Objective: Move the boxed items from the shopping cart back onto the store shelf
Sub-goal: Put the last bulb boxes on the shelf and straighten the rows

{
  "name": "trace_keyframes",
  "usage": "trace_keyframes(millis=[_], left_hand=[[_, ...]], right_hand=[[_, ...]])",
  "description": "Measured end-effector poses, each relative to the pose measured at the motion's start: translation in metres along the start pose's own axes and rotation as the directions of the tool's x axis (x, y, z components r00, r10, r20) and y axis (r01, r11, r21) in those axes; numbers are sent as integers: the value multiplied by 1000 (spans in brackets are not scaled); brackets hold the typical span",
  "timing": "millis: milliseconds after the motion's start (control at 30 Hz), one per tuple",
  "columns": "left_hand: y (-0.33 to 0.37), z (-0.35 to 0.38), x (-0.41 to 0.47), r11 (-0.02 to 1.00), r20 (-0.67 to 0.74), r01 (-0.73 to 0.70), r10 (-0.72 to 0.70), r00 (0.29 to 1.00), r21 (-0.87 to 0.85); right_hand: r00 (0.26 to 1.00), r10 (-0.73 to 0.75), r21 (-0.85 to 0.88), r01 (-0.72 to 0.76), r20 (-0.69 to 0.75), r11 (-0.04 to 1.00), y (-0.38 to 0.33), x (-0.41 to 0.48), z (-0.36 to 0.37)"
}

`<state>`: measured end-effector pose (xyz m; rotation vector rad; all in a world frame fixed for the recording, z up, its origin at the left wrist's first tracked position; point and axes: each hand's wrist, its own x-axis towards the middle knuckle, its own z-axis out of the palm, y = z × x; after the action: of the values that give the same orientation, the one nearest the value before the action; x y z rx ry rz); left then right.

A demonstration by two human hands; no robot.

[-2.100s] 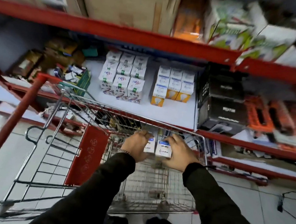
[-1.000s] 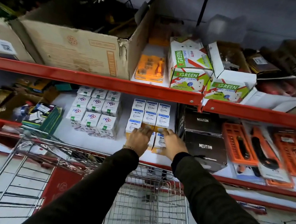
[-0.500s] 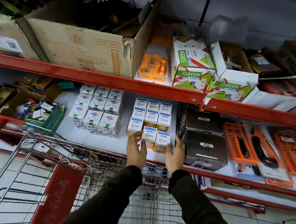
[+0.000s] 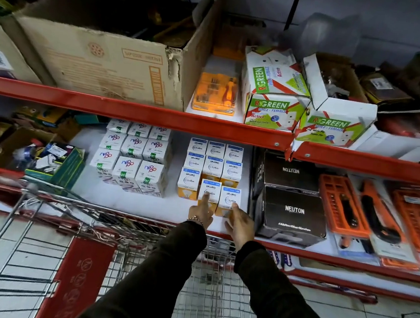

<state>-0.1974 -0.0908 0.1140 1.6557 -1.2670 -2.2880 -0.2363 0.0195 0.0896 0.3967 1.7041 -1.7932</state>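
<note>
Two small white bulb boxes are standing side by side at the front of a block of identical boxes on the white shelf (image 4: 131, 202), a little past twelve o'clock from the person and just beyond the far rim of the shopping cart (image 4: 214, 301). The left box (image 4: 211, 188) and the right box (image 4: 230, 197) are touching each other, their long axes running upright, their orange ends pointing down toward the shelf and their printed top faces turned up at the camera with the lettering reading upside down. The left hand (image 4: 201, 213) is reaching in from six o'clock, its forefinger lying extended on the left box while the other fingers are curling loosely; it is not gripping anything. The right hand (image 4: 240, 225) is resting with spread fingers against the lower front of the right box, pressing rather than clasping. Both sleeves are dark. At three o'clock from the boxes a black Neuton carton (image 4: 293, 214) is sitting just beside them, and at nine o'clock a block of white boxes with green marks (image 4: 128, 160) is standing apart. Overhead, a red shelf beam (image 4: 131, 110) is carrying a brown cardboard carton (image 4: 105, 62).
</note>
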Motion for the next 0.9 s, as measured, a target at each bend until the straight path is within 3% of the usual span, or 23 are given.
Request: trace_keyframes(millis=[300,400,733,900], left_hand=[[9,8,13,988,-20,50,-54,998,-147],[14,9,14,991,-20,45,-48,999,-122],[19,13,14,992,-33,63,-66,997,-107],[15,0,4,992,-28,68,-72,997,-104]], right_hand=[[999,33,124,-30,-21,992,-16,8,12],[999,33,140,-29,-25,990,-21,11,16],[999,21,83,-19,-26,996,-25,19,20],[994,88,40,-86,-68,995,-24,2,21]])
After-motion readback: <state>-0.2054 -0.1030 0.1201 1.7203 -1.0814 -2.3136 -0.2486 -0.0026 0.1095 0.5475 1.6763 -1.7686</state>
